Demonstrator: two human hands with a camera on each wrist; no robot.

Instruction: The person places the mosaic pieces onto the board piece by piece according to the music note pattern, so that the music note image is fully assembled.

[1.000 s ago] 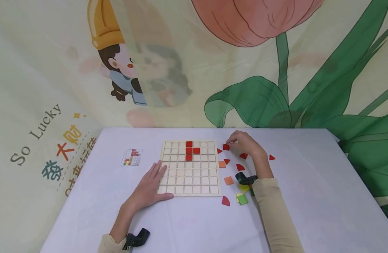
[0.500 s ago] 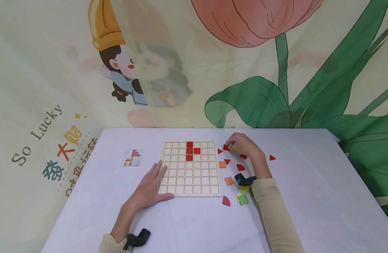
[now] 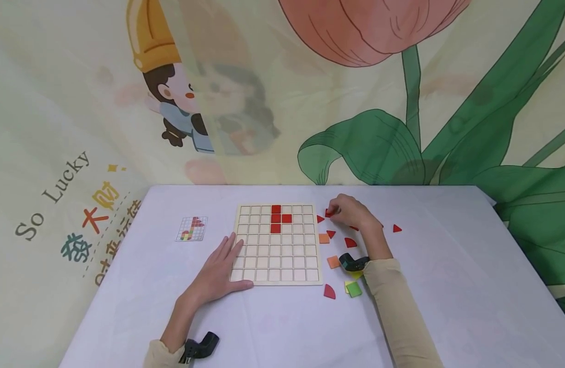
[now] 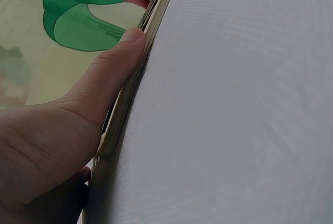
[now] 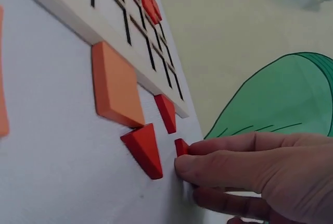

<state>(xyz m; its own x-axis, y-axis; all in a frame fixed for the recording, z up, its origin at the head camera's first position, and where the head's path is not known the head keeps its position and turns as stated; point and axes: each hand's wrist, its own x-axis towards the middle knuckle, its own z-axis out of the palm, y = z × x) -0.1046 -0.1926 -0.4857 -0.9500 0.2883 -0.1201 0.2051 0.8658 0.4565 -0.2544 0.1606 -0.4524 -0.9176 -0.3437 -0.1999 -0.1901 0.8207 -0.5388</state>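
Note:
A pale wooden grid board lies on the table with several red square tiles in its upper cells. My left hand rests at the board's left side with fingers extended, its thumb along the near edge. Beyond the board's upper right corner, my right hand pinches a red square tile between thumb and fingers, covering most of it. Close to those fingertips lie two red triangles, one by the board's rim and one nearer, beside an orange square.
A small printed pattern card lies left of the board. Red quarter-rounds, orange, yellow and green squares are scattered right of the board, some under the right forearm. A lone red triangle sits farther right.
My right hand has shifted slightly left and toward me, its fingers closing over the red square tile, which shows less now. The left hand and the board stay put.

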